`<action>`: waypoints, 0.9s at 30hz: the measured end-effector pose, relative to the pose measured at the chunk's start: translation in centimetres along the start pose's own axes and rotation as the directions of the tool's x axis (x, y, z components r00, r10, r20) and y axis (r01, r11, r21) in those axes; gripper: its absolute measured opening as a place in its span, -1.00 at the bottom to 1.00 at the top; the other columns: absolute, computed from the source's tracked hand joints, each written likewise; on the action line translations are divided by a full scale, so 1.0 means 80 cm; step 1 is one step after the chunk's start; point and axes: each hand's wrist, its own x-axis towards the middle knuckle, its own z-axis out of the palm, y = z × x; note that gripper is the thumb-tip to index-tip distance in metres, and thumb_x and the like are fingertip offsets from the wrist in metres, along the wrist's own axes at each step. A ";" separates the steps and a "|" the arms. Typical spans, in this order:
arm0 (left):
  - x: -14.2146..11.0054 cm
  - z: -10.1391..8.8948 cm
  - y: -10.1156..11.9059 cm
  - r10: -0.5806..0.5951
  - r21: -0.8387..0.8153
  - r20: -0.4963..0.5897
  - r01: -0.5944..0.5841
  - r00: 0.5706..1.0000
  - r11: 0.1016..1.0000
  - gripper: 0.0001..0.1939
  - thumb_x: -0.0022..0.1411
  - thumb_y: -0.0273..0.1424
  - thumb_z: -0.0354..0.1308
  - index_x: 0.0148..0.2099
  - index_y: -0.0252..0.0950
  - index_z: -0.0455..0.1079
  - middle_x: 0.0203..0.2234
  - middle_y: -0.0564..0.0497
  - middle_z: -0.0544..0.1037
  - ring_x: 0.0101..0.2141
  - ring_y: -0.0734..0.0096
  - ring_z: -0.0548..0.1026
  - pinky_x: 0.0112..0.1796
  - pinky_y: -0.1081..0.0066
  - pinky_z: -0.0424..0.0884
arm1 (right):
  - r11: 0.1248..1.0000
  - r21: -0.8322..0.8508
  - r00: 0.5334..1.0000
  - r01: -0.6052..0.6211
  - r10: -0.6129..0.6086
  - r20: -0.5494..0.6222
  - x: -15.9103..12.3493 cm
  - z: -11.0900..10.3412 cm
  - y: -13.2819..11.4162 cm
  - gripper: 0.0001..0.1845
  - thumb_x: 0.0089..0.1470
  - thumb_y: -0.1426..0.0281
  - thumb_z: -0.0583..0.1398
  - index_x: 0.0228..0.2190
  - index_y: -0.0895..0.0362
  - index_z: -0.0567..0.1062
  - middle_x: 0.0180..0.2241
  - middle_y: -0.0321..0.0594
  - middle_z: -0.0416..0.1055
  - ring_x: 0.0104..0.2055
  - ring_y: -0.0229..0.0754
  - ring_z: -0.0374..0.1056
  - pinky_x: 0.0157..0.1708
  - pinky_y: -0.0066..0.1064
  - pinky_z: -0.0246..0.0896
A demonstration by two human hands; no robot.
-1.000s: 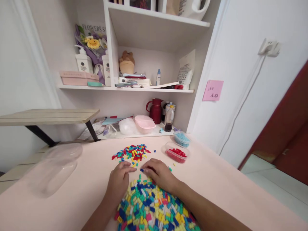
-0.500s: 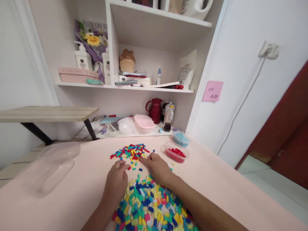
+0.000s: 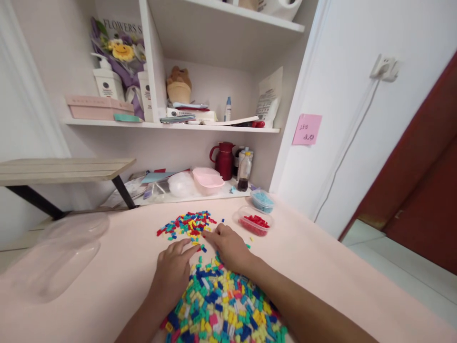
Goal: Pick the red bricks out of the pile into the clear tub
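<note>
Small multicoloured building bricks lie in two groups on the pink tabletop: a smaller pile (image 3: 185, 224) at the back and a broad heap (image 3: 221, 305) close to me. My left hand (image 3: 174, 267) rests between them, fingers apart, its index fingertip beside a few loose bricks, a dark blue brick (image 3: 203, 248) among them. Across from it, my right hand (image 3: 230, 247) reaches over the heap's far end. Its index finger stretches to the near edge of the small pile, touching or almost touching a red brick; the other fingers are bent and partly hidden.
Right of the hands stand a clear tub of red bricks (image 3: 256, 224) and a tub of light blue pieces (image 3: 262, 201). Clear plastic containers (image 3: 60, 262) lie at the left by a small wooden rack (image 3: 67, 170). A dark red jug (image 3: 224, 161) and a bottle (image 3: 244, 174) stand behind.
The view has shifted slightly right. My left index finger has moved towards the loose bricks between the hands. My right index finger stays at the pile's near edge.
</note>
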 end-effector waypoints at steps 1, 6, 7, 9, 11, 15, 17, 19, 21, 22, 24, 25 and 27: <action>-0.001 0.000 0.000 0.006 -0.001 0.000 -0.006 1.000 1.000 -0.41 0.15 -0.60 -0.05 0.11 0.04 0.44 0.11 -0.03 0.47 0.11 0.15 0.36 0.05 0.05 0.24 | 1.000 -0.001 1.000 -0.001 0.001 0.004 0.000 -0.001 -0.001 -0.55 0.19 0.46 0.12 0.09 -0.09 0.43 -0.22 -0.15 0.34 -0.15 -0.09 0.29 -0.20 -0.36 0.19; 0.000 0.005 -0.007 0.014 -0.051 -0.081 -0.018 0.997 0.999 -0.51 0.20 -0.55 -0.07 0.04 -0.05 0.50 0.04 -0.05 0.52 0.06 0.18 0.42 0.04 0.07 0.31 | 0.983 0.179 0.999 -0.043 0.047 -0.018 -0.003 -0.009 0.001 -0.73 0.17 0.53 0.11 -0.20 0.02 0.55 -0.23 -0.19 0.35 -0.14 -0.17 0.32 -0.15 -0.40 0.21; 0.001 0.007 -0.009 0.016 -0.065 -0.106 -0.023 0.994 0.998 -0.52 0.20 -0.55 -0.08 0.02 -0.08 0.52 0.02 -0.05 0.53 0.04 0.19 0.44 0.03 0.09 0.33 | 0.976 0.211 0.998 -0.047 0.052 -0.018 -0.004 -0.010 0.002 -0.74 0.15 0.55 0.12 -0.24 0.03 0.55 -0.23 -0.21 0.36 -0.15 -0.18 0.33 -0.15 -0.41 0.21; 0.003 0.009 -0.013 0.018 -0.091 -0.143 -0.032 0.989 0.995 -0.53 0.19 -0.55 -0.08 -0.01 -0.12 0.54 -0.01 -0.06 0.55 0.01 0.21 0.46 0.03 0.11 0.36 | 0.965 0.254 0.998 -0.060 0.067 -0.020 -0.005 -0.012 0.004 -0.74 0.10 0.57 0.15 -0.26 0.04 0.55 -0.23 -0.22 0.38 -0.16 -0.19 0.34 -0.16 -0.42 0.22; 0.005 0.009 -0.015 0.021 -0.115 -0.160 -0.040 0.987 0.993 -0.54 0.17 -0.55 -0.08 -0.04 -0.15 0.55 -0.04 -0.06 0.56 -0.01 0.22 0.48 0.03 0.13 0.38 | 0.960 0.270 0.997 -0.071 0.080 -0.022 -0.006 -0.012 0.005 -0.71 0.07 0.57 0.18 -0.21 0.02 0.56 -0.22 -0.22 0.40 -0.15 -0.17 0.35 -0.15 -0.40 0.23; 0.006 0.004 -0.012 0.008 -0.138 -0.147 -0.029 0.989 0.990 -0.55 0.16 -0.54 -0.08 -0.08 -0.17 0.57 -0.07 -0.07 0.58 -0.03 0.22 0.49 0.03 0.13 0.38 | 0.957 0.283 0.998 -0.061 0.067 -0.012 -0.005 -0.011 0.006 -0.71 0.09 0.45 0.26 -0.13 -0.01 0.57 -0.21 -0.21 0.45 -0.10 -0.14 0.36 -0.11 -0.37 0.23; 0.005 0.001 -0.010 0.001 -0.150 -0.136 -0.022 0.991 0.988 -0.56 0.16 -0.54 -0.08 -0.10 -0.17 0.58 -0.08 -0.07 0.59 -0.02 0.22 0.49 0.04 0.14 0.38 | 0.955 0.291 0.998 -0.053 0.060 -0.017 -0.005 -0.010 0.005 -0.77 0.09 0.34 0.29 -0.16 -0.01 0.60 -0.21 -0.21 0.47 -0.11 -0.13 0.37 -0.11 -0.36 0.24; 0.005 0.000 -0.009 -0.002 -0.165 -0.138 -0.021 0.990 0.986 -0.56 0.16 -0.54 -0.09 -0.12 -0.16 0.59 -0.09 -0.06 0.59 -0.03 0.22 0.49 0.03 0.14 0.37 | 0.957 0.287 0.998 -0.049 0.060 -0.030 -0.005 -0.010 0.005 -0.82 0.07 0.29 0.31 -0.23 -0.01 0.62 -0.22 -0.22 0.49 -0.12 -0.13 0.38 -0.12 -0.36 0.25; 0.005 0.000 -0.008 0.001 -0.177 -0.139 -0.026 0.990 0.984 -0.56 0.15 -0.54 -0.09 -0.14 -0.15 0.59 -0.10 -0.05 0.60 -0.03 0.23 0.49 0.03 0.15 0.37 | 0.964 0.264 0.997 -0.042 0.056 -0.046 -0.004 -0.010 0.004 -0.89 0.07 0.33 0.30 -0.30 -0.02 0.63 -0.25 -0.24 0.51 -0.14 -0.15 0.39 -0.12 -0.37 0.24; 0.005 0.000 -0.009 0.002 -0.180 -0.139 -0.027 0.990 0.983 -0.56 0.14 -0.55 -0.08 -0.15 -0.14 0.59 -0.10 -0.04 0.60 -0.04 0.24 0.49 0.03 0.16 0.37 | 0.968 0.248 0.997 -0.034 0.049 -0.052 -0.003 -0.010 0.003 -0.91 0.08 0.37 0.29 -0.33 -0.02 0.63 -0.26 -0.25 0.52 -0.15 -0.16 0.39 -0.12 -0.37 0.23; 0.005 0.000 -0.009 0.004 -0.187 -0.140 -0.030 0.990 0.982 -0.56 0.13 -0.55 -0.08 -0.17 -0.14 0.60 -0.11 -0.04 0.60 -0.04 0.24 0.49 0.03 0.16 0.37 | 0.975 0.223 0.998 -0.012 0.026 -0.063 -0.003 -0.011 0.003 -0.89 0.09 0.42 0.27 -0.37 -0.01 0.63 -0.28 -0.27 0.53 -0.17 -0.16 0.40 -0.12 -0.36 0.22; 0.005 -0.001 -0.009 0.002 -0.189 -0.138 -0.028 0.990 0.981 -0.56 0.12 -0.55 -0.08 -0.19 -0.15 0.60 -0.11 -0.04 0.60 -0.04 0.23 0.50 0.03 0.16 0.37 | 0.976 0.219 0.998 -0.001 0.016 -0.066 -0.002 -0.011 0.002 -0.89 0.09 0.43 0.26 -0.38 -0.01 0.62 -0.29 -0.27 0.54 -0.17 -0.16 0.40 -0.11 -0.35 0.21; 0.005 -0.002 -0.009 -0.006 -0.195 -0.131 -0.019 0.991 0.981 -0.57 0.12 -0.55 -0.08 -0.21 -0.15 0.61 -0.11 -0.04 0.60 -0.05 0.23 0.50 0.03 0.16 0.38 | 0.973 0.232 0.998 0.004 0.012 -0.067 -0.002 -0.012 0.001 -0.89 0.08 0.45 0.27 -0.40 0.01 0.61 -0.30 -0.27 0.55 -0.17 -0.15 0.40 -0.11 -0.35 0.21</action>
